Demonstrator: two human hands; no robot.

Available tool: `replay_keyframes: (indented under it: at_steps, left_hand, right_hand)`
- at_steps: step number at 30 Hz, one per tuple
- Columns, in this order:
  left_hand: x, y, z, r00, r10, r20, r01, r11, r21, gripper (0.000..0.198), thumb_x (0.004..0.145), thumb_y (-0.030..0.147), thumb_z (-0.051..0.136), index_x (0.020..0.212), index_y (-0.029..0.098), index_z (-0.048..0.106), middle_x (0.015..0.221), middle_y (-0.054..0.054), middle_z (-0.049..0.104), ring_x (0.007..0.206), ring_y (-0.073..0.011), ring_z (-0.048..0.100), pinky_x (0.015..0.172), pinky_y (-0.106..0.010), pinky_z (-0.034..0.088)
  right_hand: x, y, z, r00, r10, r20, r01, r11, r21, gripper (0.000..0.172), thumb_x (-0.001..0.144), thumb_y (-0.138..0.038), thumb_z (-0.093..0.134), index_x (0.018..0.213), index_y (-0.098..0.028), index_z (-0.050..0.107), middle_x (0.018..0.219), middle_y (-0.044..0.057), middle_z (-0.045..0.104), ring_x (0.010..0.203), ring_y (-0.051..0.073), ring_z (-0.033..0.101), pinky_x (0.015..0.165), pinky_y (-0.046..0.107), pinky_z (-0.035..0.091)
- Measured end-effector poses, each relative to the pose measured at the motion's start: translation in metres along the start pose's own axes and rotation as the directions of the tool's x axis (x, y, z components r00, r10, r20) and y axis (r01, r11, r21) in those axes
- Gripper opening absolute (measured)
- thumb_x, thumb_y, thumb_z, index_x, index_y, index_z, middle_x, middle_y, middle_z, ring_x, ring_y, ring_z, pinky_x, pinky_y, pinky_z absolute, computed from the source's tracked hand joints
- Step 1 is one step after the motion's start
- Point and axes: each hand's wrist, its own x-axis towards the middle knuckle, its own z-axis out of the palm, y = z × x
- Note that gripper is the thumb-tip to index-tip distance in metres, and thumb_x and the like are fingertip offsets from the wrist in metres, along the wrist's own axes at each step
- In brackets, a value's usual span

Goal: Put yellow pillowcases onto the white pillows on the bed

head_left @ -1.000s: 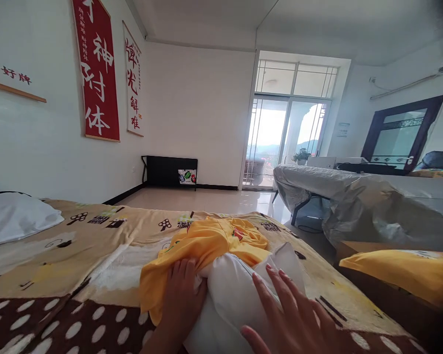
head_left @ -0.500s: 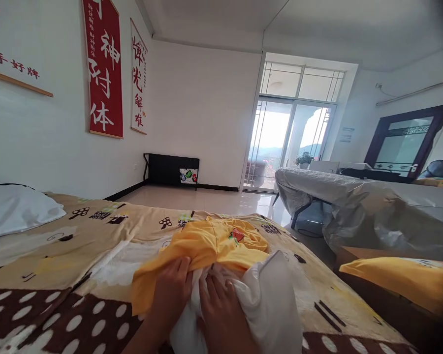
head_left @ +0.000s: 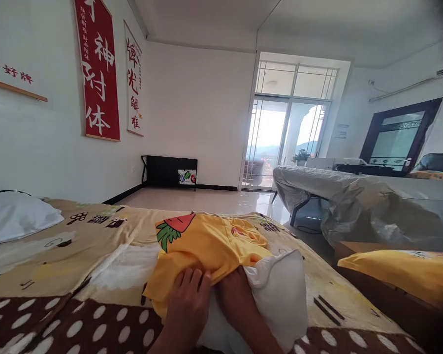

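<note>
A yellow pillowcase [head_left: 203, 241] with a carrot print lies bunched on the patterned blanket [head_left: 107, 275]. My left hand [head_left: 192, 290] is closed on its near edge, fingers curled over the cloth. A white pillow [head_left: 280, 295] sits at the opening, partly under the yellow fabric, with its right side sticking out. My right hand [head_left: 236, 290] reaches in under the pillowcase's edge beside the pillow; its fingers are hidden by the cloth.
Another white pillow or cloth [head_left: 18, 216] lies at the left of the blanket. To the right, a yellow item [head_left: 398, 270] rests on a cardboard box [head_left: 354, 248]. Behind stands a plastic-covered table [head_left: 317, 182].
My right hand has moved forward from the top of the white pillow to under the yellow fabric. The pillowcase has spread, showing a large carrot print at its left. My left hand shifted right.
</note>
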Motion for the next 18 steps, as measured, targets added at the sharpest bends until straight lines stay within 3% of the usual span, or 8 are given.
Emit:
replay_keyframes:
  at_steps: [5, 11, 16, 18]
  left_hand:
    - [0.005, -0.015, -0.007, 0.996, -0.080, 0.032, 0.077, 0.993, 0.089, 0.014, 0.084, 0.012, 0.048, 0.095, 0.017, 0.054, 0.082, -0.005, 0.056, 0.077, -0.0230, 0.050, 0.072, -0.037, 0.036]
    - [-0.004, -0.003, 0.000, 0.995, 0.017, -0.102, -0.017, 1.000, -0.003, 0.009, 0.085, 0.010, 0.048, 0.086, 0.018, 0.051, 0.068, -0.001, 0.053, 0.066, -0.0193, 0.049, 0.068, -0.033, 0.036]
    - [-0.020, 0.001, 0.032, 0.993, 0.041, -0.109, -0.044, 0.999, -0.021, 0.016, 0.088, 0.008, 0.040, 0.090, 0.017, 0.053, 0.070, -0.002, 0.056, 0.067, -0.0196, 0.054, 0.068, -0.032, 0.039]
    - [-0.024, -0.004, 0.041, 0.994, 0.011, -0.105, -0.013, 1.000, -0.019, 0.017, 0.089, 0.008, 0.037, 0.090, 0.017, 0.052, 0.072, -0.002, 0.058, 0.068, -0.0198, 0.057, 0.065, -0.031, 0.041]
  right_hand:
    - [0.004, 0.027, -0.009, 0.990, 0.135, 0.038, -0.132, 0.989, -0.064, 0.035, 0.085, -0.004, 0.045, 0.103, -0.020, 0.071, 0.104, 0.006, 0.070, 0.104, 0.020, 0.058, 0.096, 0.034, 0.036]
    - [0.006, 0.039, -0.015, 0.971, 0.240, 0.016, -0.235, 0.962, -0.137, 0.028, 0.085, -0.005, 0.047, 0.089, -0.016, 0.072, 0.097, 0.009, 0.070, 0.097, 0.022, 0.060, 0.093, 0.034, 0.040]
    - [0.005, 0.014, -0.015, 0.991, 0.091, -0.094, -0.104, 0.983, -0.151, 0.034, 0.082, -0.008, 0.053, 0.109, -0.021, 0.070, 0.108, 0.007, 0.070, 0.110, 0.024, 0.058, 0.110, 0.044, 0.027]
    - [-0.007, 0.004, -0.017, 0.993, 0.043, -0.112, -0.065, 0.977, -0.203, 0.034, 0.082, -0.012, 0.054, 0.111, -0.020, 0.069, 0.109, 0.008, 0.070, 0.111, 0.026, 0.059, 0.110, 0.044, 0.029]
